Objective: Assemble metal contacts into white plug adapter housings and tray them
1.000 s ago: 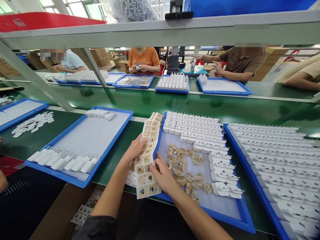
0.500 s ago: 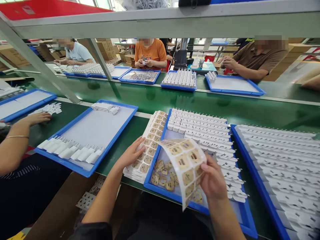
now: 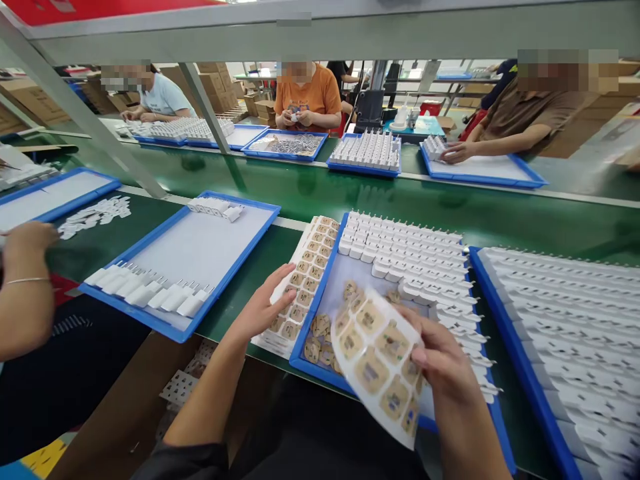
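Note:
A curved sheet of tan stickers point(image 3: 373, 373) is pinched at its right edge in my right hand point(image 3: 443, 360), over the front of a blue tray point(image 3: 320, 377). My left hand point(image 3: 263, 303) has its fingers spread and holds nothing; its fingertips are over a stack of sticker sheets point(image 3: 305, 267) lying left of that tray. Rows of white plug-like parts point(image 3: 410, 250) fill the back and right of the tray. Loose tan pieces point(image 3: 320, 340) lie in its front left, partly hidden behind the held sheet.
To the right stands another blue tray point(image 3: 520, 360) full of white parts. A third tray point(image 3: 200, 247) on the left holds two groups of them. A neighbour's arm point(image 3: 27, 287) is at far left. Across the green belt point(image 3: 300, 190) people sit behind more trays. A metal shelf beam point(image 3: 320, 43) crosses above.
The held sheet has swung lower and turned its printed side more toward me. My left hand has shifted slightly right and up. Across the belt, the right-hand person's hand has reached into a tray.

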`<action>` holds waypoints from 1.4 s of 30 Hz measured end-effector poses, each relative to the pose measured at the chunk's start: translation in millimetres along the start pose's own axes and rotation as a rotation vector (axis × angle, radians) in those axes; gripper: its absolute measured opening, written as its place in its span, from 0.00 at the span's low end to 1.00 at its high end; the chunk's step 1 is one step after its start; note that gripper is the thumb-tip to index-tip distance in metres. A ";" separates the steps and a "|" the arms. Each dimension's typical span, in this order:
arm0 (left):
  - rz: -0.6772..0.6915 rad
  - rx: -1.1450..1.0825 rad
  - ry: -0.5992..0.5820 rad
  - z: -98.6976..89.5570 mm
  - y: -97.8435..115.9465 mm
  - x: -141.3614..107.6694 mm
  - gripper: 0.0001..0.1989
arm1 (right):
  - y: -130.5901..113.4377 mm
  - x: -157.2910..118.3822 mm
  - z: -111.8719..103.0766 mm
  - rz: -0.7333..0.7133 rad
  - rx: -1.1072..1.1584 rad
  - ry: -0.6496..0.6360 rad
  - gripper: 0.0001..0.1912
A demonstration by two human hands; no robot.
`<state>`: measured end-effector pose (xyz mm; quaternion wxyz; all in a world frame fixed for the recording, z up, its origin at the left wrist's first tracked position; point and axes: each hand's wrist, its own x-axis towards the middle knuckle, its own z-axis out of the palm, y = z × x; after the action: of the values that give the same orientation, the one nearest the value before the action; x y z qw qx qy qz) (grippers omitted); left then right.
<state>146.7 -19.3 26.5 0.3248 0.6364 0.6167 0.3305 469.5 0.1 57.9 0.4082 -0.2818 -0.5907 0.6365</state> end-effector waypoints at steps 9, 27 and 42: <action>0.202 -0.205 -0.633 5.3 79.3 10.9 0.19 | -36.1 1.0 4.7 0.062 -0.352 -0.357 0.10; -0.146 0.138 -0.165 -15.1 66.9 30.5 0.20 | 15.3 -19.1 -16.5 0.056 -0.474 0.478 0.21; -0.058 0.176 -0.081 -2.8 52.4 -14.9 0.21 | 80.8 -136.5 11.2 0.459 -0.641 -0.440 0.12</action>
<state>174.0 -35.6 70.8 0.3019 0.6573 0.6477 0.2395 514.4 -119.7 -36.7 0.0134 -0.3755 -0.7529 0.5404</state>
